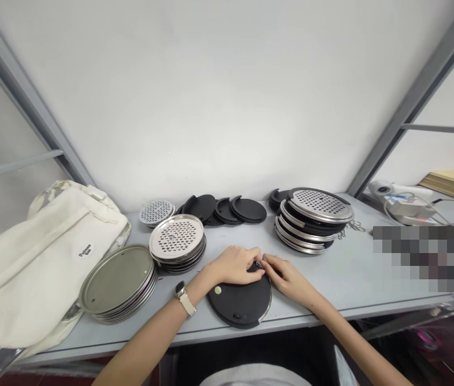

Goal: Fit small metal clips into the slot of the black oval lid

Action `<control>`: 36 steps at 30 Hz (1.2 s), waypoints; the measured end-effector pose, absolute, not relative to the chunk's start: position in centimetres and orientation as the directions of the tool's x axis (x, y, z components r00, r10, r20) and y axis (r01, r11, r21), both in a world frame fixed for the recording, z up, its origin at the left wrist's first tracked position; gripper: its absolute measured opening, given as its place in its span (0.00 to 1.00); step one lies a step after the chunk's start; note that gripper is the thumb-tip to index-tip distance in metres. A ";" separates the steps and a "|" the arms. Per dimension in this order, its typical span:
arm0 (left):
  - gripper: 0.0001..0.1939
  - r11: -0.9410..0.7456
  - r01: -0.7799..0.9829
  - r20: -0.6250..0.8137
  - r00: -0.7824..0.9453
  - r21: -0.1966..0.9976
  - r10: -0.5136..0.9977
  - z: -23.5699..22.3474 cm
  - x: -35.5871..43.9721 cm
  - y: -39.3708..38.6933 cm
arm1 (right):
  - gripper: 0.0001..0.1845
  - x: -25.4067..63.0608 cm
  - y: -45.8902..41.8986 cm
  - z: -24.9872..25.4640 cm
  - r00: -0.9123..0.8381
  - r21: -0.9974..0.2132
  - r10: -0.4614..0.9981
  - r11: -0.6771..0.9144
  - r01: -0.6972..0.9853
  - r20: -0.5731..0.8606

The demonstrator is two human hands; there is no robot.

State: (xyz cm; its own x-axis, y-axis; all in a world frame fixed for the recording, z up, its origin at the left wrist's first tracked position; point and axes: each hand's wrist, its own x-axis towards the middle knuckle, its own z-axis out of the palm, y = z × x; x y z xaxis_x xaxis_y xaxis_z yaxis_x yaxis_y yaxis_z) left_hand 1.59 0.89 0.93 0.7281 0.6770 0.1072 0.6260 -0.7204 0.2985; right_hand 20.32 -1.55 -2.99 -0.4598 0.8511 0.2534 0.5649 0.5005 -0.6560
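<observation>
A black round disc (243, 303) lies flat near the table's front edge, with a green-and-white round sticker (217, 290) on it. Across its far left side rests my left hand (237, 265), fingers curled over the far edge and thumb on the disc. My right hand (287, 279) pinches at the disc's far right edge, its fingertips meeting those of the left. A small shiny metal piece (259, 264) shows between the fingertips; the fingers mostly hide it. A thin metallic rim peeks out along the disc's right side.
Left of my hands stand a stack of perforated metal grater discs (176, 236), a stack of olive-green round plates (118, 279) and a cream bag (50, 257). Black round holders (248, 210) lie along the wall. A tall grater stack (319, 206), metal rings (353, 226) and a white device (409, 206) are right.
</observation>
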 end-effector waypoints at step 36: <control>0.09 -0.627 0.546 -0.012 0.759 0.556 0.651 1.7 0.9 1.7 | 0.17 20.2 -1.6 -3.0 -0.448 -0.640 0.858 0.495 0.587 0.253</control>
